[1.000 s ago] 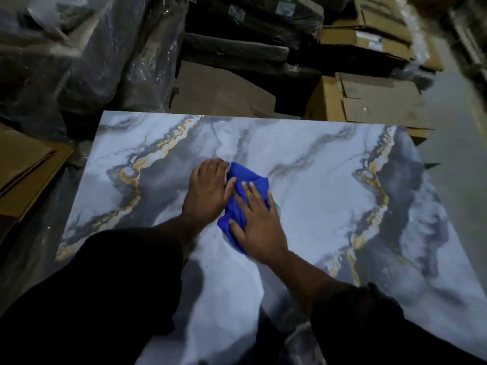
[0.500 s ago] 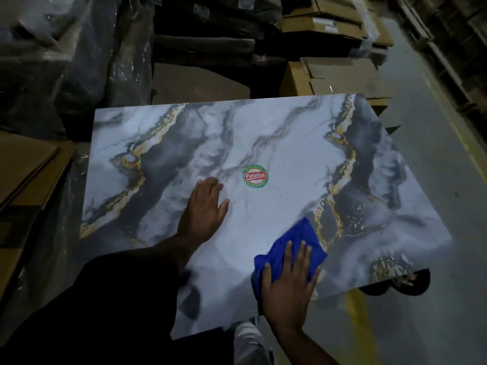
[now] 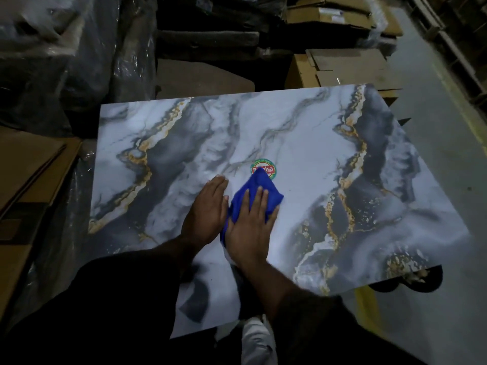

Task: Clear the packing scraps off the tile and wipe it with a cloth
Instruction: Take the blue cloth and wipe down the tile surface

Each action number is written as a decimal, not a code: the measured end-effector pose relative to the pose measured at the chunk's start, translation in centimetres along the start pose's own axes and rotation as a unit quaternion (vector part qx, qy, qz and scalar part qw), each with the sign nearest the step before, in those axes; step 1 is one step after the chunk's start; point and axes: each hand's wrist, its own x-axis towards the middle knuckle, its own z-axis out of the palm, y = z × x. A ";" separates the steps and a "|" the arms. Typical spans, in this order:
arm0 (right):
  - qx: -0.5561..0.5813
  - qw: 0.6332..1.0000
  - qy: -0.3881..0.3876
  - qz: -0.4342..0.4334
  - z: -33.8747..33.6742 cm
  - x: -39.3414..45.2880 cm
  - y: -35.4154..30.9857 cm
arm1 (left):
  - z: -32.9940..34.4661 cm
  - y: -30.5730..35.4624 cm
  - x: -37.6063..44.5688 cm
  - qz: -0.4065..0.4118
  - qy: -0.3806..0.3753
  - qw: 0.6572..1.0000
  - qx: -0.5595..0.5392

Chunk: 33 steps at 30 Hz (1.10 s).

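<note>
A large marble-patterned tile [image 3: 303, 143] with grey and gold veins lies flat in front of me. A round green and red sticker [image 3: 266, 167] sits near its middle, partly covered by a blue cloth [image 3: 259, 188]. My right hand [image 3: 250, 227] presses flat on the cloth with straight fingers. My left hand [image 3: 208, 209] rests flat on the tile just left of the cloth, fingers straight. No packing scraps show on the tile's surface.
Cardboard boxes [image 3: 345, 69] stand behind the tile at the right. Plastic-wrapped stacks [image 3: 66, 54] fill the back left, and flat cardboard [image 3: 29, 167] lies at the left. Grey floor with a yellow line [image 3: 458, 106] runs along the right. Dark wheels [image 3: 411, 284] show under the tile's near right corner.
My right hand has slid the blue cloth from the tile's near edge up and left to the middle, next to my left hand and over part of the sticker.
</note>
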 end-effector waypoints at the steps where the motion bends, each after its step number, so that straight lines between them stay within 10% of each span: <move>1: 0.004 1.000 -0.010 -0.022 -0.2 1.5 0.1 | 0.0 0.0 -0.1 -0.019 0.005 1.000 -0.014; 12: -0.035 0.997 -0.006 -0.064 0.7 -7.8 4.7 | -0.4 0.0 -0.2 -0.033 0.033 0.997 -0.053; 25: -0.006 0.985 -0.067 -0.157 -0.7 7.8 -0.9 | -1.1 -0.3 0.0 -0.081 0.046 0.988 -0.124; 29: 0.018 0.970 -0.054 -0.235 -1.1 2.0 1.4 | -1.6 0.1 0.3 -0.112 0.043 0.985 -0.121; 33: 0.014 0.991 -0.004 -0.136 0.7 -8.3 3.1 | -2.5 -1.7 0.7 -0.078 0.021 0.996 -0.029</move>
